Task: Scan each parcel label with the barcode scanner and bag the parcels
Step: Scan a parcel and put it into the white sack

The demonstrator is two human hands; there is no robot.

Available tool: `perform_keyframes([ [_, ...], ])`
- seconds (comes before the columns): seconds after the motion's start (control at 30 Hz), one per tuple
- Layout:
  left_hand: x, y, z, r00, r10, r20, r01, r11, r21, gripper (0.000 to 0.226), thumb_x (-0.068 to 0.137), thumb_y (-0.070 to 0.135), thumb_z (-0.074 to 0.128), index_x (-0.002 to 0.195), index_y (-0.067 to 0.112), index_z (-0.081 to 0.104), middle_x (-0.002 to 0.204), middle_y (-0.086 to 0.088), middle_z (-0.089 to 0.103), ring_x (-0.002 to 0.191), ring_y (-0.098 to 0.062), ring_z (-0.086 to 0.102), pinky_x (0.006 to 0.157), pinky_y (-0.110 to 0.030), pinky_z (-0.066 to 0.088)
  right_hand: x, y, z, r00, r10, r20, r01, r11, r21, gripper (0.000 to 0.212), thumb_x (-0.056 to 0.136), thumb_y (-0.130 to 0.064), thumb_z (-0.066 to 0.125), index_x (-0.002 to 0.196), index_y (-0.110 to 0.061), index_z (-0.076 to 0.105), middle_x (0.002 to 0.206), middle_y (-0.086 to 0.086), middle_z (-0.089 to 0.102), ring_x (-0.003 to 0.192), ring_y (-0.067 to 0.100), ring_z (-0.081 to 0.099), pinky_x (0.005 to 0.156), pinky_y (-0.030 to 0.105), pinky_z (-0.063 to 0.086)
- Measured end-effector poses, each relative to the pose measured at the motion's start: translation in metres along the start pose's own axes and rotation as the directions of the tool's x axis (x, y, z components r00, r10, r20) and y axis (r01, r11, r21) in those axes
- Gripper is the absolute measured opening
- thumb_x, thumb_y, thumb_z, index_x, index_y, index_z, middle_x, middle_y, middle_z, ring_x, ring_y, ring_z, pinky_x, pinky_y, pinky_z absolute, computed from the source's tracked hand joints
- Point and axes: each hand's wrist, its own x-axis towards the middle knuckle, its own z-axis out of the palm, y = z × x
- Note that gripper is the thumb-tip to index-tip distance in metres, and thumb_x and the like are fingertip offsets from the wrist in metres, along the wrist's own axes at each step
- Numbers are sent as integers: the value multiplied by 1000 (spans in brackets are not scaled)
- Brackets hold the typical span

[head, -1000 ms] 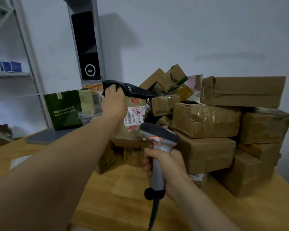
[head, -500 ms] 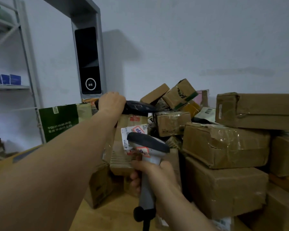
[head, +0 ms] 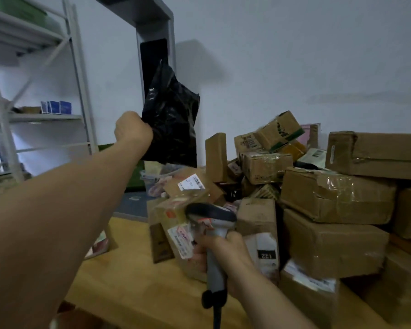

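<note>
Gripping the black poly parcel by one edge, the left hand holds it in the air above the heap of cardboard parcels on the table, fingers curled tight on the film. The right hand is wrapped round the handle of the barcode scanner, which sits low beside the taped boxes. No label shows on the parcel's near face, so a scan may miss. The slick film could slip, and the leaning boxes look ready to slide.
</note>
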Motion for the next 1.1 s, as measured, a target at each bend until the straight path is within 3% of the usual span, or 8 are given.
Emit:
perform_keyframes([
  [0.1, -35, -28, -15, 998, -67, 2, 67, 986, -151, 30, 95, 11, 52, 66, 2, 56, 70, -15, 58, 82, -29, 62, 67, -33, 46, -10, 18, 13, 995, 99, -17, -99, 995, 24, 23, 83, -17, 73, 91, 3, 63, 81, 18, 64, 73, 30, 62, 74, 43, 55],
  [0.23, -96, -67, -32, 991, -129, 41, 135, 944, -302, 14, 97, 19, 53, 88, 12, 62, 92, -15, 69, 85, -32, 68, 79, -47, 57, -32, 41, 21, 993, 93, -68, -85, 991, 104, 31, 79, -17, 78, 100, 2, 65, 84, 18, 67, 73, 30, 64, 68, 39, 54],
  [0.37, -152, -97, -55, 981, -182, 61, 191, 906, -377, 9, 96, 20, 56, 94, 13, 61, 90, -4, 66, 86, -26, 69, 83, -47, 56, -63, 56, 18, 992, 60, -108, -38, 980, 195, 34, 79, -14, 77, 105, -8, 55, 99, 11, 62, 87, 26, 62, 61, 32, 54],
  [0.47, -184, -111, -78, 964, -245, 98, 263, 864, -429, 11, 97, 21, 55, 101, 13, 61, 92, 0, 65, 85, -17, 69, 79, -48, 58, -79, 66, 11, 989, 59, -133, -33, 981, 193, 36, 80, -12, 76, 110, -4, 58, 99, 13, 64, 89, 26, 64, 70, 36, 56],
  [0.6, -223, -131, -106, 984, -178, 23, 175, 922, -345, 17, 92, 15, 61, 108, 11, 65, 99, 2, 65, 93, -15, 60, 86, -38, 52, -102, 78, 3, 992, 71, -103, -45, 970, 238, 27, 84, -12, 71, 108, -3, 61, 104, 20, 67, 95, 30, 67, 75, 38, 57],
  [0.87, -311, -196, -116, 988, 40, 147, -30, 997, -70, 30, 73, -14, 68, 92, 9, 71, 108, -6, 54, 103, -24, 53, 90, -32, 43, -139, 102, -11, 977, 51, -207, 3, 968, 250, 25, 85, -18, 71, 105, -5, 65, 90, 17, 70, 76, 27, 68, 69, 38, 56],
  [0.97, -337, -212, -109, 980, -55, 191, 67, 996, -55, 25, 74, -14, 69, 86, 7, 73, 128, -16, 44, 118, -29, 46, 102, -32, 38, -152, 110, -16, 981, 48, -186, -5, 974, 228, 20, 86, -16, 70, 100, -3, 65, 80, 17, 69, 65, 22, 66, 55, 30, 55],
  [1.1, -350, -216, -101, 933, -254, 256, 294, 947, -129, 25, 79, -14, 65, 90, 7, 74, 145, -19, 30, 134, -33, 34, 110, -23, 23, -161, 120, -14, 986, 39, -162, -14, 988, 152, 22, 85, -15, 71, 101, -2, 65, 85, 18, 72, 67, 24, 69, 56, 30, 57],
])
